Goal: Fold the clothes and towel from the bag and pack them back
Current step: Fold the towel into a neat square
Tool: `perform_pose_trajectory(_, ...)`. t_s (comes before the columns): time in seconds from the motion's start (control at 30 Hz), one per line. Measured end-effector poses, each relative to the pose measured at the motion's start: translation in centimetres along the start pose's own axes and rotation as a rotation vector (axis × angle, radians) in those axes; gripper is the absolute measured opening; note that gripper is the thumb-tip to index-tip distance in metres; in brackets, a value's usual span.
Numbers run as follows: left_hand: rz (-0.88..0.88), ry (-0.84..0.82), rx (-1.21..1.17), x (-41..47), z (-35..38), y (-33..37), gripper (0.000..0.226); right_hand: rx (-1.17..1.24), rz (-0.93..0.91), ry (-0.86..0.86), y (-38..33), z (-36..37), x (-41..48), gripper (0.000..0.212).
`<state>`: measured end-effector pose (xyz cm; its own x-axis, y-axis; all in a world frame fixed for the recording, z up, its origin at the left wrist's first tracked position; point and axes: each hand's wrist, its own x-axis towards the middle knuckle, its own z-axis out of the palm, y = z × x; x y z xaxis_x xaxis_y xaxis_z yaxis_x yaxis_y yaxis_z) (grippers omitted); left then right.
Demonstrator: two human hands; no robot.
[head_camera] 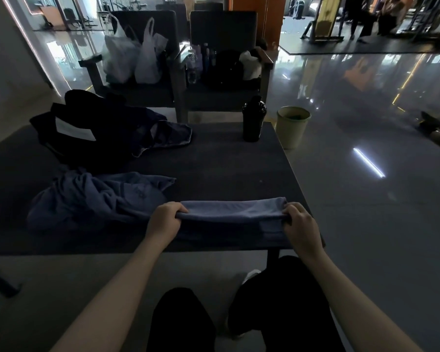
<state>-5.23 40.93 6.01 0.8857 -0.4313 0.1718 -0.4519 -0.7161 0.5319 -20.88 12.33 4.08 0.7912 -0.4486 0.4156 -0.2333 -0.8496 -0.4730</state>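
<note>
At the near right edge of the worktop (pixel 214 161), we hold the towel (pixel 231 209) part-folded: the left hand (pixel 163 219) pinches its left end, the right hand (pixel 300 224) its right end. The next move, as we judge it: lay it flat and halve it again. The shirt (pixel 92 199) and bag (pixel 69 128) lie further left.

Both hands are gripping a folded blue towel (pixel 231 212) at the dark table's (pixel 226 161) 6 o'clock edge, left hand (pixel 163 219) and right hand (pixel 301 224) each pinching one end. A crumpled blue T-shirt (pixel 99 196) is lying at 8 o'clock, a black bag (pixel 87 130) is sitting at 10, and a black shaker bottle (pixel 253 121) is standing upright at 1.
</note>
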Motion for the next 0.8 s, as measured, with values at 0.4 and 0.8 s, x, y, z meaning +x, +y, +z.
perform_pose_trajectory(0.4, 0.033, -0.387, 0.316, -2.3, 0.0, 0.8, 0.032, -0.328, 0.035, -0.077, -0.7, -0.4, -3.5, 0.03)
perform_pose_trajectory(0.8, 0.146, -0.443, 0.411, -0.1, 6.0, 3.4, 0.06, -0.246, 0.071, -0.586, -4.3, 4.7, -0.8, 0.066)
